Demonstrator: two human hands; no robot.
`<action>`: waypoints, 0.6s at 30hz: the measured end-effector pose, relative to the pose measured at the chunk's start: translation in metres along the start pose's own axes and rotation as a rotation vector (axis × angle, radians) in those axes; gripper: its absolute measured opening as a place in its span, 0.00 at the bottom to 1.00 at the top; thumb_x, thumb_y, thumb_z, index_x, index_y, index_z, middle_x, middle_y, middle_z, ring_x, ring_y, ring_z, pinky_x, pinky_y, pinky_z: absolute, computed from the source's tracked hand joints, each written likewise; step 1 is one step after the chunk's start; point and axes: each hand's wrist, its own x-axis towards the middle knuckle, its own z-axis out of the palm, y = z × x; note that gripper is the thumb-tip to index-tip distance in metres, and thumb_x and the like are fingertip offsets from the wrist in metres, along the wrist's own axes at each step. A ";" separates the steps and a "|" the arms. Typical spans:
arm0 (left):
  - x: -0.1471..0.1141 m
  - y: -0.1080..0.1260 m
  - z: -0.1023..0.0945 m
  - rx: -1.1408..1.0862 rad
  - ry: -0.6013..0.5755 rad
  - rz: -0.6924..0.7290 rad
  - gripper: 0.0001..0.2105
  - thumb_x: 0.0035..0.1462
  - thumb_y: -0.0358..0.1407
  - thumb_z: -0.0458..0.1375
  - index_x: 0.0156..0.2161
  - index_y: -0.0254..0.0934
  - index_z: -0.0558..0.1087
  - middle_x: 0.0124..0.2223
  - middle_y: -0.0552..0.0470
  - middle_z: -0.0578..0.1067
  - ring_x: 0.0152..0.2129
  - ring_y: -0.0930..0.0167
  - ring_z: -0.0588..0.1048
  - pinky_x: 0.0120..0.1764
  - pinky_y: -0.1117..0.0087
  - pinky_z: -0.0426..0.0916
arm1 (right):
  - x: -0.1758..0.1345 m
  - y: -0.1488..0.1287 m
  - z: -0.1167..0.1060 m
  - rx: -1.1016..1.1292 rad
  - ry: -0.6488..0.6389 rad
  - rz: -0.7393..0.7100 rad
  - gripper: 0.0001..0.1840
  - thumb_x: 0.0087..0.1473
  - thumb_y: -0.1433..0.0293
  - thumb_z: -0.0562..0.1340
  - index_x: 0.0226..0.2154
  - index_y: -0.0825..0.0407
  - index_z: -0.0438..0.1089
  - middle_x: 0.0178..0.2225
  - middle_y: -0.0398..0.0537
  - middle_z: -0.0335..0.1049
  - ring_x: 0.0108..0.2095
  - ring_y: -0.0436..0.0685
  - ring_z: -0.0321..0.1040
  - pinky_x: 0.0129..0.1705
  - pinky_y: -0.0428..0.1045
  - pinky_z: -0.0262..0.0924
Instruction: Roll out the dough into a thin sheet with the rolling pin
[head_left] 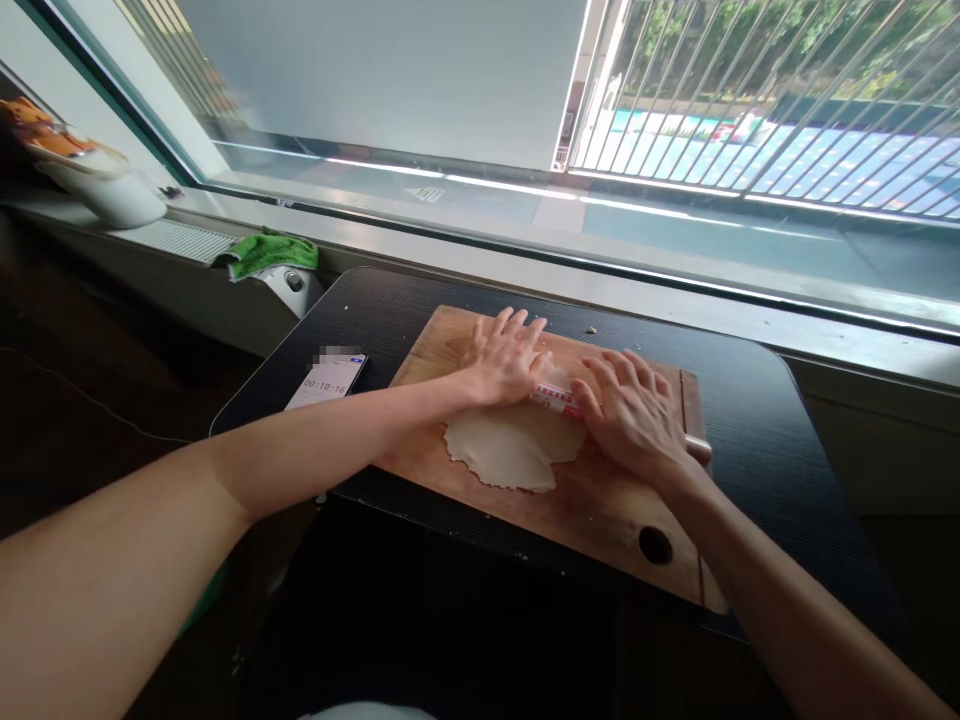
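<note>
A wooden rolling pin with a red-and-white label lies across a thin, ragged-edged sheet of pale dough. My left hand rests flat over the pin's left part, fingers stretched forward and apart. Over its right part lies my right hand, palm down with the fingers spread. Both hands cover much of the pin; one handle sticks out beyond my right wrist. Under the dough is a wooden cutting board with a round hole near its front right corner.
The board lies on a black table. Left of it is a phone showing a timer, partly behind my left forearm. A green cloth hangs at the windowsill, near a white pot with an orange figure. Small crumbs dot the table.
</note>
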 end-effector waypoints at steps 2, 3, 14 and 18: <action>0.013 0.000 -0.001 0.007 0.047 -0.035 0.29 0.69 0.46 0.42 0.71 0.39 0.55 0.74 0.45 0.54 0.71 0.58 0.49 0.69 0.44 0.45 | 0.015 0.005 0.002 0.012 0.068 0.020 0.28 0.66 0.55 0.47 0.59 0.47 0.68 0.64 0.57 0.62 0.67 0.69 0.51 0.64 0.67 0.50; 0.025 0.001 -0.002 0.009 0.067 -0.060 0.29 0.69 0.45 0.42 0.71 0.38 0.55 0.74 0.44 0.54 0.71 0.59 0.49 0.69 0.44 0.44 | 0.029 0.010 0.003 0.026 0.086 0.064 0.28 0.65 0.55 0.48 0.59 0.48 0.68 0.64 0.59 0.62 0.66 0.70 0.51 0.63 0.68 0.50; 0.004 -0.001 0.003 0.001 0.032 0.000 0.28 0.69 0.44 0.44 0.71 0.42 0.55 0.73 0.47 0.56 0.71 0.59 0.50 0.69 0.44 0.45 | 0.005 0.002 0.000 -0.044 -0.027 0.053 0.29 0.67 0.54 0.45 0.61 0.46 0.66 0.64 0.55 0.63 0.67 0.69 0.51 0.63 0.67 0.53; 0.038 0.000 0.001 0.012 0.102 -0.044 0.28 0.69 0.43 0.43 0.71 0.39 0.55 0.73 0.45 0.56 0.71 0.59 0.49 0.69 0.44 0.43 | 0.042 0.012 0.001 -0.030 -0.037 0.177 0.29 0.66 0.56 0.48 0.63 0.49 0.65 0.65 0.58 0.60 0.68 0.69 0.50 0.65 0.67 0.50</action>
